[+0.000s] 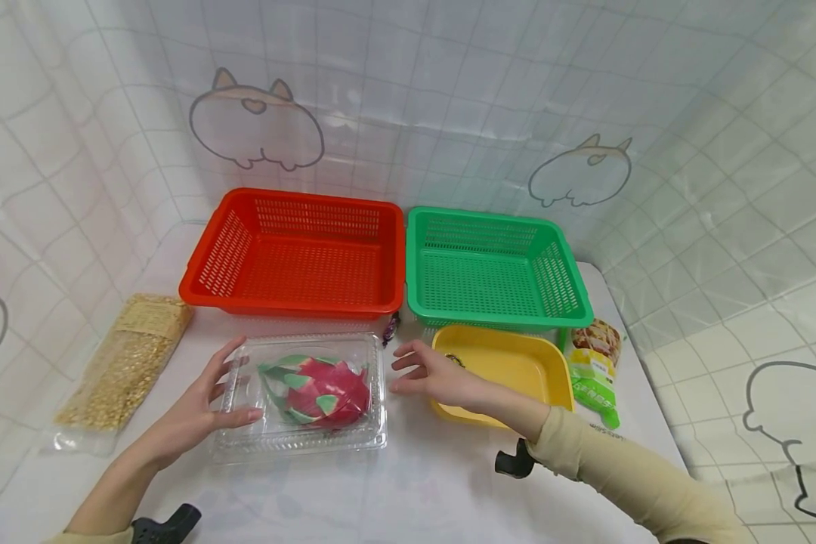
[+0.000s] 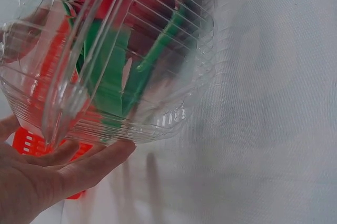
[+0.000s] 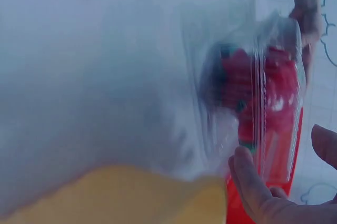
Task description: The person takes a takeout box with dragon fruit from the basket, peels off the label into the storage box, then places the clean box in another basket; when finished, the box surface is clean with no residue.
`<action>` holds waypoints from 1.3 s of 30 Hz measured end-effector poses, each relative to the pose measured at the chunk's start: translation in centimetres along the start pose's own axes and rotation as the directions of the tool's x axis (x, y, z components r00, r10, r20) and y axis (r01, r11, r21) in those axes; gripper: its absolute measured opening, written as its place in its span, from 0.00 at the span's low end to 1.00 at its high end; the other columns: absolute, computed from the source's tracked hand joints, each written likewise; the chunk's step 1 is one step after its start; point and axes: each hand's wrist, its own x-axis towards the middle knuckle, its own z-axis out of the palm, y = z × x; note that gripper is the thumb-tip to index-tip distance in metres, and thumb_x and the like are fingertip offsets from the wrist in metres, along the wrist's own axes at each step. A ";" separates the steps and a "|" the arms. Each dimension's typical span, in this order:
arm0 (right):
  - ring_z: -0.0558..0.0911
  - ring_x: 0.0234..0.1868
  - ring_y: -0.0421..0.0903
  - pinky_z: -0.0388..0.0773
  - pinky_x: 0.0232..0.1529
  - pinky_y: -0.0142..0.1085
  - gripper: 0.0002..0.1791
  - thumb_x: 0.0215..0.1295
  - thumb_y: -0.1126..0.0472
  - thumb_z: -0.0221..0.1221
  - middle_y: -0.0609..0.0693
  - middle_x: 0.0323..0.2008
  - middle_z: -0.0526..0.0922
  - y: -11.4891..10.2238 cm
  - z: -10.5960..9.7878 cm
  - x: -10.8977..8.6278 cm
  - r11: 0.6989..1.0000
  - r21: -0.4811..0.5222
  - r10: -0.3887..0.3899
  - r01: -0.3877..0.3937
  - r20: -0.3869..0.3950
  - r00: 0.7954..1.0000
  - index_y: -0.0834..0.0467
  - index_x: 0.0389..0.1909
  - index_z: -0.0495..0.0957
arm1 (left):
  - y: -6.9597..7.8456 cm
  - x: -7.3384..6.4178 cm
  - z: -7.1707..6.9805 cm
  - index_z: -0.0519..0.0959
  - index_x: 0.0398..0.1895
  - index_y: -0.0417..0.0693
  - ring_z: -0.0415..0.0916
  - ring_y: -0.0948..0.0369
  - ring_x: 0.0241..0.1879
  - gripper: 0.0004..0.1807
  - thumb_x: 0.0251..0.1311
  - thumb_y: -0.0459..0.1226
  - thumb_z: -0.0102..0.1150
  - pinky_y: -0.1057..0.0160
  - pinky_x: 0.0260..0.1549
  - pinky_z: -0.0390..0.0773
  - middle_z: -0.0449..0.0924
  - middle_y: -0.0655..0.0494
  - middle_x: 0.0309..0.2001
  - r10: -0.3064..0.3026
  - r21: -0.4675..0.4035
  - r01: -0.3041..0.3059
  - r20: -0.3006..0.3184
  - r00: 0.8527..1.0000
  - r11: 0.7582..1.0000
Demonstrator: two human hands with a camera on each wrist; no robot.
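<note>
A clear plastic clamshell box (image 1: 245,447) lies on the table in the head view, its lid down. A pink-red dragon fruit (image 1: 329,393) with green scales shows inside it. My left hand (image 1: 211,400) is at the box's left end, thumb stretched over the lid and fingers along the side. In the left wrist view, the extended fingertips (image 2: 124,150) meet the ribbed box wall. My right hand (image 1: 431,374) holds nothing; its fingers are spread and point at the box's right end, with a small gap between.
A red basket (image 1: 292,308) and a green basket (image 1: 499,321) stand at the back. A yellow tub (image 1: 517,344) is under the right forearm, with a green-and-yellow food packet (image 1: 595,370) beyond. A grain bag (image 1: 129,355) lies left. A small purple-wrapped piece (image 1: 391,329) lies behind the box.
</note>
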 end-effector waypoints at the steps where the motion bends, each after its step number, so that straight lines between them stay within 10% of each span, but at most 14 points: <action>1: 0.80 0.59 0.56 0.78 0.61 0.46 0.34 0.65 0.54 0.66 0.63 0.62 0.75 0.1 0.3 0.1 1.000 0.022 0.008 -0.009 0.008 1.000 0.61 0.66 0.62 | 0.0 0.0 0.0 0.30 0.80 0.67 0.43 0.25 0.69 0.64 0.55 0.43 0.71 0.22 0.58 0.58 0.37 0.31 0.77 0.000 -0.002 0.000 0.001 1.000 1.000; 9: 0.83 0.51 0.53 0.84 0.50 0.48 0.47 0.62 0.56 0.69 0.60 0.56 0.74 0.9 2.4 1.0 0.989 0.143 0.015 -0.021 0.047 0.999 0.52 0.75 0.49 | 0.2 0.0 -0.1 0.31 0.81 0.63 0.42 0.25 0.70 0.63 0.55 0.44 0.71 0.21 0.58 0.58 0.36 0.31 0.77 0.009 -0.008 -0.009 -0.002 1.000 1.000; 22: 0.83 0.40 0.48 0.83 0.41 0.38 0.49 0.61 0.55 0.70 0.60 0.50 0.73 1.6 3.6 1.2 0.993 0.077 -0.084 0.085 -0.014 0.996 0.26 0.73 0.50 | -0.4 -0.2 -0.1 0.32 0.80 0.69 0.43 0.26 0.70 0.60 0.58 0.43 0.69 0.21 0.57 0.59 0.37 0.34 0.78 0.017 -0.022 -0.017 0.002 1.000 1.000; 39: 0.82 0.35 0.46 0.87 0.40 0.49 0.44 0.64 0.61 0.67 0.59 0.50 0.68 2.0 3.9 1.1 0.981 0.172 -0.100 0.093 0.030 0.995 0.37 0.75 0.55 | -1.5 -1.3 -1.3 0.47 0.80 0.65 0.57 0.27 0.66 0.45 0.65 0.41 0.62 0.51 0.46 0.85 0.49 0.38 0.75 0.092 0.028 -0.093 0.031 0.995 0.995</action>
